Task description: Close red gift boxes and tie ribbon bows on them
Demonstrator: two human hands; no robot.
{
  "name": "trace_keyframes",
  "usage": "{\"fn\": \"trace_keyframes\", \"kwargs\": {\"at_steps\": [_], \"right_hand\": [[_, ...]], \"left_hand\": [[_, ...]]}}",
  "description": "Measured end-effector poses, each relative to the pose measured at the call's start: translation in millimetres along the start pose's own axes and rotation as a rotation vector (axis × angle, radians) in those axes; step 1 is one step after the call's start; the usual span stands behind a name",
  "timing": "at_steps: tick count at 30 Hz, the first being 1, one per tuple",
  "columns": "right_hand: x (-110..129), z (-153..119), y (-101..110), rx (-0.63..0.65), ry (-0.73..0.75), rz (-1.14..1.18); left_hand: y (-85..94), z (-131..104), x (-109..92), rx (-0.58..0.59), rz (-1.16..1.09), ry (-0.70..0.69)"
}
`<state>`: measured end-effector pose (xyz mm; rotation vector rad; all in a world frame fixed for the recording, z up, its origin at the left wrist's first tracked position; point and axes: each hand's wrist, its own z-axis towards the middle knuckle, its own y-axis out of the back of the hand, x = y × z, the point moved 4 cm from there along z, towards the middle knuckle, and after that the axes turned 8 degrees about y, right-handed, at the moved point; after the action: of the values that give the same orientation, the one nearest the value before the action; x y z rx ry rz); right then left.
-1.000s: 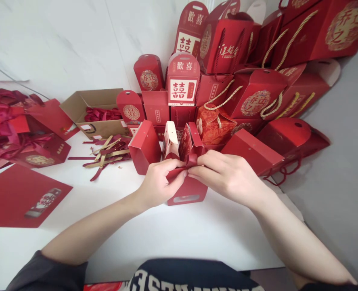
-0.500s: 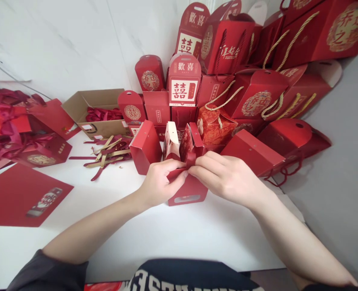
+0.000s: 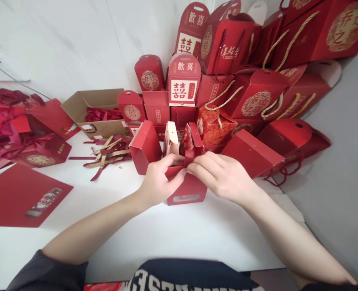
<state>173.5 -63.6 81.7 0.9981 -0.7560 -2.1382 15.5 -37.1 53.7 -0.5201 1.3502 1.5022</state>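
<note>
A small red gift box (image 3: 191, 186) with a pale oval window low on its front stands upright before me. At its top edge, my right hand (image 3: 224, 174) pinches a dark red strap (image 3: 189, 157), which stands up in a curve. My left hand (image 3: 158, 181) meets it from the other side, thumb and fingers closed on the box's top edge. The fingertips of both hands nearly touch. Right behind the hands stand a red box (image 3: 147, 145), a cream-topped box (image 3: 173, 135) and a red patterned box (image 3: 196, 135).
Red gift boxes (image 3: 185, 87) with cord handles are stacked at the back right. A cardboard box (image 3: 106, 123) of dark red ribbon stands back left, with loose gold and red straps (image 3: 107, 155) before it. Flat red card (image 3: 21, 194) and ribboned boxes (image 3: 45, 149) lie left.
My left index finger has lifted back from the strap and curls behind the box's top edge. The strap stands more upright, and my right hand has shifted slightly left.
</note>
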Motion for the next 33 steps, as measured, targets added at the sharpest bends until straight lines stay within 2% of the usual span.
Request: {"fn": "trace_keyframes", "kwargs": {"at_steps": [5,9,12,17,21,27,33], "right_hand": [[0.2,-0.2,1.7,-0.006,-0.064,0.088],[-6.4,-0.4,11.1,-0.067,-0.327,0.327],[-11.6,-2.6,10.1,-0.059,-0.526,0.513],[-13.4,-6.1,-5.4,0.018,-0.652,0.846],[-14.4,-6.8,-9.5,0.001,-0.664,0.964],[-16.1,-8.2,-10.1,-0.023,-0.649,0.943],[-14.2,-8.5,-9.3,-0.023,-0.661,0.900]], "left_hand": [[0.3,0.2,-1.0,0.020,0.062,0.010],[-0.2,-1.1,-3.7,0.024,0.086,-0.015],[-1.3,-2.2,-5.1,0.039,0.098,-0.036],[-1.1,-3.4,-4.8,0.031,0.168,-0.067],[-0.3,-4.3,-5.1,0.036,0.181,-0.071],[1.0,-2.5,-6.1,0.031,0.203,-0.110],[1.3,-2.7,-9.2,0.048,0.258,-0.231]]}}
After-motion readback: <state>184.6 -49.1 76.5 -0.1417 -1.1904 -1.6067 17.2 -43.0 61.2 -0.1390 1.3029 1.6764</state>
